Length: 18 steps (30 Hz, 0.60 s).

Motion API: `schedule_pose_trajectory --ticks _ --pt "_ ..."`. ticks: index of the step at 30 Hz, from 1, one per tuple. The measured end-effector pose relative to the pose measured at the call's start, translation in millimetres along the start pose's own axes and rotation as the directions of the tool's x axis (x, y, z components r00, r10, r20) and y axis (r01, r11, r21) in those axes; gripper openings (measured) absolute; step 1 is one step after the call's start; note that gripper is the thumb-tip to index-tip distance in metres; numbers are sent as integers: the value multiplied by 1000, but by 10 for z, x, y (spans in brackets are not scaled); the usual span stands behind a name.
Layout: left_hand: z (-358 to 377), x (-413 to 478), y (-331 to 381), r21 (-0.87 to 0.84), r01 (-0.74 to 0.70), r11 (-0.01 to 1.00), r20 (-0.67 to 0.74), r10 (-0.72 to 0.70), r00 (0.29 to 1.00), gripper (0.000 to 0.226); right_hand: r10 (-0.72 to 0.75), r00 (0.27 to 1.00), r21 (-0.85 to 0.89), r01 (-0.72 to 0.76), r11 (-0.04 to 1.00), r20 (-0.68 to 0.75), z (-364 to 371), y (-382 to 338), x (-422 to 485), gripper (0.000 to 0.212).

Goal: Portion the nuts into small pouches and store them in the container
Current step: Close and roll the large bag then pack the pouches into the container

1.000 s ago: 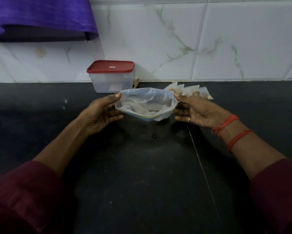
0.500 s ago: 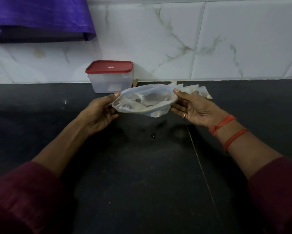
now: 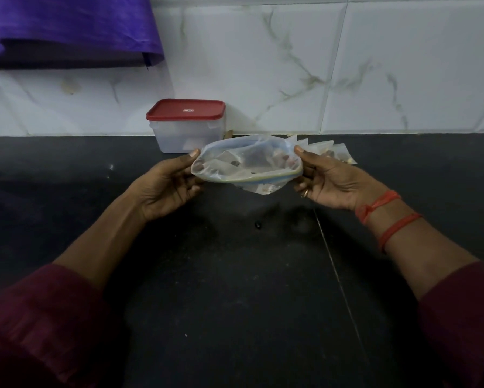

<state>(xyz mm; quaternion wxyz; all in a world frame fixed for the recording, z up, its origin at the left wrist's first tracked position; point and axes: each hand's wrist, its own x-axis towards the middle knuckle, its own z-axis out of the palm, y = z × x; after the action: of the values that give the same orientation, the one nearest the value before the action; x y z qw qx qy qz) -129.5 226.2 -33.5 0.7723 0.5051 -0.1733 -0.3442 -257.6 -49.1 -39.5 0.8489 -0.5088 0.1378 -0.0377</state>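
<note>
lid [image 3: 185, 109] red | counter [image 3: 235, 289] black | cloth [image 3: 67, 23] purple

Left sleeve [image 3: 39, 326], lower left of frame: dark maroon cloth, loose, soft folds near the cuff, ends partway along the forearm. Right sleeve [image 3: 462, 326], lower right: same maroon cloth, same length. Right wrist, centre right: two red-orange thread bands. The nearer-hand band [image 3: 378, 204] is thicker and bunched at a knot. The second band [image 3: 397, 228] is thinner and plain. Right hand [image 3: 336, 183]: one gold-toned ring [image 3: 305, 193] on a finger.
</note>
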Motion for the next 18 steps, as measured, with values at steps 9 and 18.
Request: schedule_pose_trajectory --ticks 9,18 --pt "-47 46 -32 136 -69 988 -23 73 997 24 174 984 -218 -163 962 33 -21 -36 -86 7" --pt "-38 123 -96 407 -174 897 -168 260 951 6 -34 995 -413 -6 911 -90 72 1 -2 22"
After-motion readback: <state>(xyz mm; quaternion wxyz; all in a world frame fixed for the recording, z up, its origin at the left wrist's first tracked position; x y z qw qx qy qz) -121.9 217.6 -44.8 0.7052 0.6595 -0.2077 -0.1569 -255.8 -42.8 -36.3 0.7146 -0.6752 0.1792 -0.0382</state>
